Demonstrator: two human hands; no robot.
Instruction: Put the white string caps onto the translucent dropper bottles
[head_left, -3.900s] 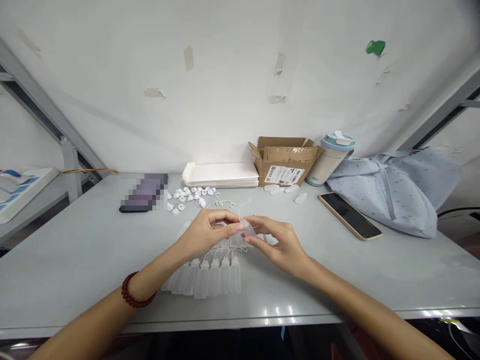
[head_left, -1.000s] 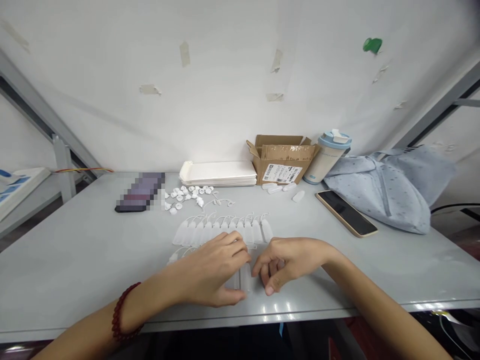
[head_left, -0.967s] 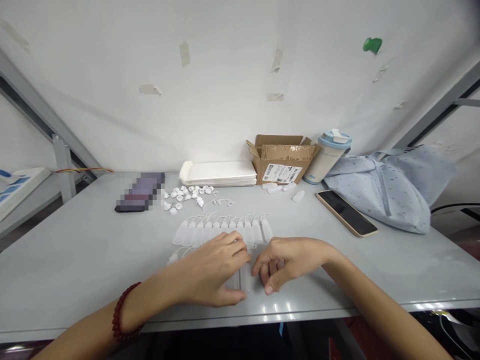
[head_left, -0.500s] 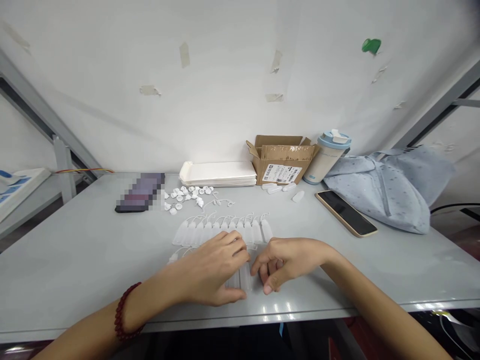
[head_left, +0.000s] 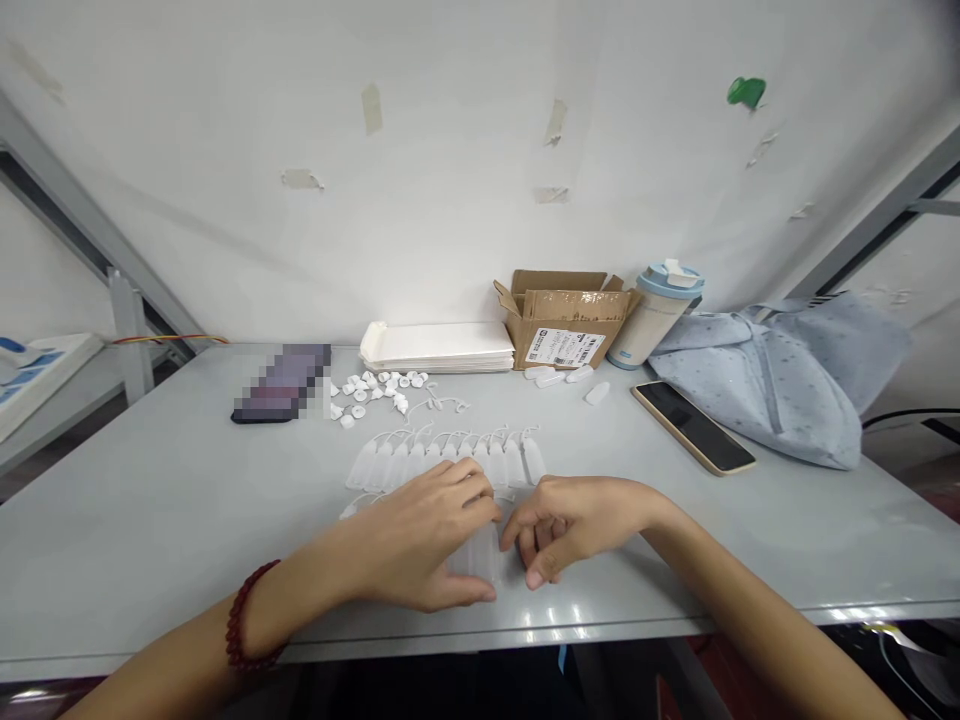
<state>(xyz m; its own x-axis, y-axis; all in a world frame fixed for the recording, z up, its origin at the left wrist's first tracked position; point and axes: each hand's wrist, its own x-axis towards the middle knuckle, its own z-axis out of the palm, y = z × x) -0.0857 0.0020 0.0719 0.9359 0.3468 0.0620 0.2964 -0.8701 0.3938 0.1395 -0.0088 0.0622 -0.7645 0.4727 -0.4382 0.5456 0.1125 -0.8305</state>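
Hands lower than 3.9 s ago: then raised, pinching one bottle. Now both down on surface [head_left: 150, 500]. Left hand [head_left: 427, 540] flat, grip wide, covering near row of bottles [head_left: 486, 552]. Right hand [head_left: 574, 520] curled at row's end, grip narrow, cannot tell if holding. Far row [head_left: 442, 462]: perhaps a dozen. Loose bottles [head_left: 555, 377] by cardboard box [head_left: 564, 318]: four.

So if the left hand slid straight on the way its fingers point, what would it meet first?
Probably the right hand, whose curled fingers sit just ahead of the left hand; the gap is hard to judge.
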